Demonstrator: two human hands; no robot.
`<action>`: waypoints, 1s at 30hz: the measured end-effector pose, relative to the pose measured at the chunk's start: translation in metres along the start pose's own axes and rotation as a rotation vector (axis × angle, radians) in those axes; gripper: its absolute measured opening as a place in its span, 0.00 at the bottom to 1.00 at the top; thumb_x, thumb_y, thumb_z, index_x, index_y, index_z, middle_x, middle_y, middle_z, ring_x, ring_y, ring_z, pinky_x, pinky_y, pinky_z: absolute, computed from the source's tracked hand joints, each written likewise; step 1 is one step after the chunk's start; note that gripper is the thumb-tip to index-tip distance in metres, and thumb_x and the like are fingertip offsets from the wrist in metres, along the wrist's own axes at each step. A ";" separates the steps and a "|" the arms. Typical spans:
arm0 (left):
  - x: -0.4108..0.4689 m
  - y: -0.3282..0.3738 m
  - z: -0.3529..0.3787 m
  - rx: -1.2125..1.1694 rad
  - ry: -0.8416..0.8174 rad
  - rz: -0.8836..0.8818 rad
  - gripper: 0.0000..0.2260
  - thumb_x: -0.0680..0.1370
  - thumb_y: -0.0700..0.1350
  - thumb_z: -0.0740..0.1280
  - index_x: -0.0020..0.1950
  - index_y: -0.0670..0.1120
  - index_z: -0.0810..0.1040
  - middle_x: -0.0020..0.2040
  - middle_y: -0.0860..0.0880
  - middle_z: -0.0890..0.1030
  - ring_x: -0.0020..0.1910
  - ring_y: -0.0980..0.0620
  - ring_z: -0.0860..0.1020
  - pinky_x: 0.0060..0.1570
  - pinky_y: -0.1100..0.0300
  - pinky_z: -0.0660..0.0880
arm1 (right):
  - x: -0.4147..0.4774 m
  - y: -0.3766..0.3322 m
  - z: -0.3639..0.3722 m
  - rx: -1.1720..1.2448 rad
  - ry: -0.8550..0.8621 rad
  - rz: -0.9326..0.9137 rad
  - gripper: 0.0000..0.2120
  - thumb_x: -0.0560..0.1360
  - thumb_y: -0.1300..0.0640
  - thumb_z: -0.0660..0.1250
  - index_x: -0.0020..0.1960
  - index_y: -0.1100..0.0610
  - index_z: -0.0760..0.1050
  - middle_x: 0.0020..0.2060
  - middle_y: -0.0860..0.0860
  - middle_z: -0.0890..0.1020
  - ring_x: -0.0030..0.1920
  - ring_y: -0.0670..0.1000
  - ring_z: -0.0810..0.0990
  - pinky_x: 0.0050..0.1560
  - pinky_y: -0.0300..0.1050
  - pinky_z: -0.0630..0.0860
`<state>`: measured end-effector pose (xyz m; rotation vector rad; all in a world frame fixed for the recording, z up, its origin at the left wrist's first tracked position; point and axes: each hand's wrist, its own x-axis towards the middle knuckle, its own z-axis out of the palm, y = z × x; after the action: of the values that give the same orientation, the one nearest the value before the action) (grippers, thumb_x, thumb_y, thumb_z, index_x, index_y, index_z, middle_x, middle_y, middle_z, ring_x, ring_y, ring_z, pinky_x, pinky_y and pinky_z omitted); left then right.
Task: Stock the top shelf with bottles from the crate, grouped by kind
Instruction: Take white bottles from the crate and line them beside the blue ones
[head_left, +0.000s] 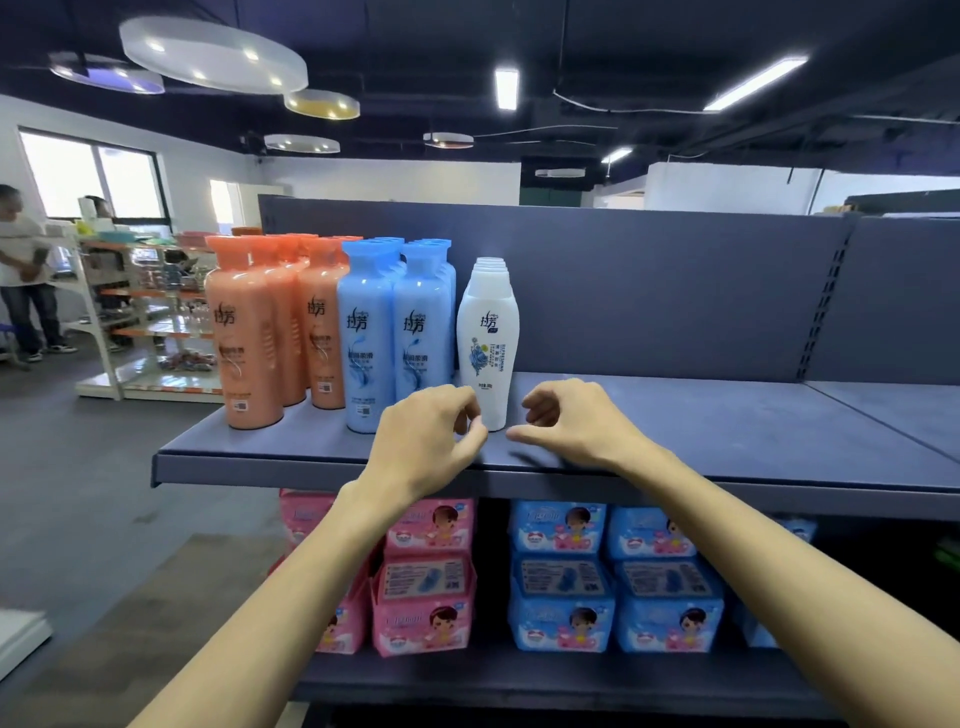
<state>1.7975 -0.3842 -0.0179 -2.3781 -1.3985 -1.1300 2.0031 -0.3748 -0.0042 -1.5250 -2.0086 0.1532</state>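
Note:
On the dark top shelf (675, 431) stand rows of bottles grouped by colour: orange bottles (249, 332) at the left, blue bottles (374, 332) in the middle, and a single file of white bottles (488, 338) to their right. My left hand (426, 447) hovers at the shelf's front edge just left of the front white bottle's base, fingers loosely curled and holding nothing. My right hand (566, 421) sits just right of that bottle, fingers also curled and holding nothing. Neither hand grips the bottle. The crate is out of view.
The top shelf to the right of the white bottles is bare. Below it, pink packs (421, 571) and blue packs (613, 571) fill the lower shelf. A person (26, 270) stands at the far left near another shelving rack (150, 312).

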 end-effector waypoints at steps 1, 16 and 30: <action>-0.002 0.005 0.001 -0.005 0.000 0.006 0.05 0.75 0.51 0.64 0.43 0.51 0.76 0.38 0.56 0.77 0.41 0.54 0.75 0.38 0.56 0.73 | -0.004 -0.001 -0.003 -0.005 0.019 -0.010 0.23 0.69 0.45 0.78 0.58 0.57 0.80 0.46 0.50 0.85 0.45 0.45 0.83 0.52 0.38 0.79; -0.111 0.044 0.094 -0.178 -0.150 -0.004 0.04 0.74 0.50 0.64 0.42 0.51 0.75 0.38 0.55 0.76 0.40 0.56 0.74 0.38 0.54 0.74 | -0.138 0.066 0.047 -0.253 -0.150 -0.246 0.19 0.76 0.47 0.70 0.61 0.58 0.77 0.53 0.51 0.81 0.55 0.53 0.79 0.57 0.45 0.75; -0.232 0.035 0.182 -0.162 -0.520 -0.114 0.05 0.75 0.50 0.64 0.45 0.50 0.76 0.40 0.53 0.77 0.43 0.52 0.75 0.40 0.52 0.74 | -0.230 0.120 0.155 -0.140 -0.449 -0.021 0.23 0.76 0.46 0.70 0.65 0.58 0.75 0.53 0.54 0.81 0.55 0.55 0.79 0.58 0.50 0.74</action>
<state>1.8572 -0.4750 -0.2946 -2.8833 -1.6614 -0.6883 2.0575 -0.5034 -0.2717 -1.6670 -2.4259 0.3822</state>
